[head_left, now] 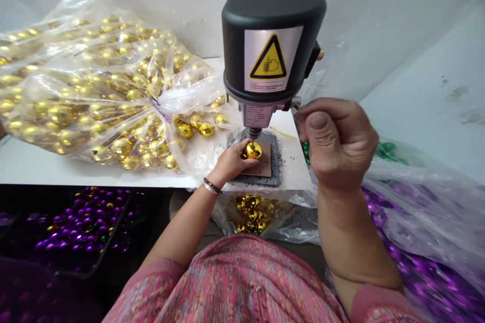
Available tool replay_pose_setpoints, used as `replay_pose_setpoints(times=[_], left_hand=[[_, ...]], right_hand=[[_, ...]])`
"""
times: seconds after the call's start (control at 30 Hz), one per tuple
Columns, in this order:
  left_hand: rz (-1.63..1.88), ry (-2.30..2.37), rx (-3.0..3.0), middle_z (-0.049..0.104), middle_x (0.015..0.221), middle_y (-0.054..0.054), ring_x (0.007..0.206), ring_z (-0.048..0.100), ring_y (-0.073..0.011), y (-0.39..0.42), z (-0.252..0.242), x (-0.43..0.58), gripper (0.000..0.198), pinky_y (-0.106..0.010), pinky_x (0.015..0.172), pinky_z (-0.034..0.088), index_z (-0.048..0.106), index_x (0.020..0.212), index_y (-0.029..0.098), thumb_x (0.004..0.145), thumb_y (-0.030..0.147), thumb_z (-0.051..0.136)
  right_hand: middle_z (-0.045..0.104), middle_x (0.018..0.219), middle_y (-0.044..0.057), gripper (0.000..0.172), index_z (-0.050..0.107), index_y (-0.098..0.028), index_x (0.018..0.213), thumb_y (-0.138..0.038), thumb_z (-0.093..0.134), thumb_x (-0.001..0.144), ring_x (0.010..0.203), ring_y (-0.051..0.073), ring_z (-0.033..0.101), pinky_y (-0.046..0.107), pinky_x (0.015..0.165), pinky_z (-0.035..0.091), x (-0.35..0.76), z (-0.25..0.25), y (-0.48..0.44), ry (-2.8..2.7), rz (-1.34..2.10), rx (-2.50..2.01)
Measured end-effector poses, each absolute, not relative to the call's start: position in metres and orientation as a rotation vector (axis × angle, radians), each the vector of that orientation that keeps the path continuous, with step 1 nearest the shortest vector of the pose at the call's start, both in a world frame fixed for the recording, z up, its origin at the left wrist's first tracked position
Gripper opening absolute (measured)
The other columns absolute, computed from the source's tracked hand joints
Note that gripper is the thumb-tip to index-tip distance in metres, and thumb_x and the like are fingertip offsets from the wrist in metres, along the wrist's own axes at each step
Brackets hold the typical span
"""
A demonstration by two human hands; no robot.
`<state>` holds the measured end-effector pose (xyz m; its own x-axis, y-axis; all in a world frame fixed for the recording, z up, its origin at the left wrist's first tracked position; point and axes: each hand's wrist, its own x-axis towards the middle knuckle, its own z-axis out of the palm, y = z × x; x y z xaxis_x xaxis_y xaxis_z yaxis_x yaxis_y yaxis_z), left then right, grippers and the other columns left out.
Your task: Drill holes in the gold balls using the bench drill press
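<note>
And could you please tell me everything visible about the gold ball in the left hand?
The gold ball is round, shiny and faceted, apparently mirrored plastic, with a small dark spot on top. The left hand pinches it from opposite sides, over the brown board, beneath the black drill. Whether the drill touches it is unclear.

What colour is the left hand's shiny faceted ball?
Gold faceted ball, best seen in the head view.

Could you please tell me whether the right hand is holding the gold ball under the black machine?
No, the left hand holds the gold ball, while the right hand is raised beside the black machine.
</note>
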<state>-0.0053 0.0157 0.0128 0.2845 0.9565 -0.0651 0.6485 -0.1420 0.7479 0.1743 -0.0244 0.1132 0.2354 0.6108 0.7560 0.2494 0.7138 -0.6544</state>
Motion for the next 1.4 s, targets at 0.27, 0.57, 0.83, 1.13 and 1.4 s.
replay_pose_setpoints(times=[0.27, 0.57, 0.83, 1.13, 1.4], left_hand=[[0.578, 1.426, 1.891, 0.074, 0.122, -0.007, 0.108, 0.068, -0.0256, 0.015, 0.012, -0.006, 0.063, -0.032, 0.093, 0.051, 0.062, 0.137, 0.020, 0.077, 0.032, 0.079], [0.622, 1.362, 1.868, 0.075, 0.115, -0.004, 0.103, 0.069, -0.0230, 0.018, 0.002, -0.008, 0.063, -0.031, 0.093, 0.051, 0.063, 0.137, 0.023, 0.077, 0.033, 0.079], [0.606, 1.371, 1.843, 0.075, 0.113, -0.004, 0.100, 0.069, -0.0233, 0.017, 0.005, -0.009, 0.064, -0.032, 0.091, 0.051, 0.063, 0.137, 0.022, 0.075, 0.032, 0.079], [0.653, 1.344, 1.808, 0.074, 0.118, -0.004, 0.105, 0.068, -0.0239, 0.017, 0.000, -0.009, 0.068, -0.033, 0.094, 0.052, 0.062, 0.138, 0.021, 0.073, 0.028, 0.081], [0.727, 1.130, 1.896, 0.070, 0.129, -0.008, 0.117, 0.065, -0.0250, 0.002, -0.004, -0.021, 0.065, -0.040, 0.106, 0.050, 0.060, 0.135, 0.019, 0.072, 0.015, 0.073]], right_hand=[[0.068, 0.082, -0.004, 0.018, 0.071, -0.029, 0.095, -0.039, 0.056, 0.095, 0.065, 0.006, 0.059, 0.027, 0.069, 0.052, 0.174, 0.092, -0.021, -1.313, 0.219, -0.768], [0.054, 0.067, -0.005, 0.015, 0.069, -0.025, 0.099, -0.031, 0.056, 0.095, 0.060, 0.005, 0.054, 0.028, 0.076, 0.057, 0.171, 0.083, -0.022, -1.327, 0.200, -0.609], [0.051, 0.060, -0.005, 0.015, 0.068, -0.024, 0.098, -0.032, 0.056, 0.095, 0.062, 0.008, 0.056, 0.037, 0.086, 0.058, 0.169, 0.069, -0.014, -1.302, 0.158, -0.512], [0.052, 0.062, -0.005, 0.022, 0.063, -0.020, 0.084, -0.038, 0.057, 0.095, 0.056, 0.004, 0.053, 0.026, 0.063, 0.050, 0.161, 0.106, -0.010, -1.173, 0.183, -0.540], [0.047, 0.054, -0.010, 0.033, 0.058, -0.014, 0.083, -0.046, 0.060, 0.092, 0.045, 0.001, 0.047, 0.017, 0.045, 0.036, 0.161, 0.148, 0.010, -1.133, 0.308, -0.554]])
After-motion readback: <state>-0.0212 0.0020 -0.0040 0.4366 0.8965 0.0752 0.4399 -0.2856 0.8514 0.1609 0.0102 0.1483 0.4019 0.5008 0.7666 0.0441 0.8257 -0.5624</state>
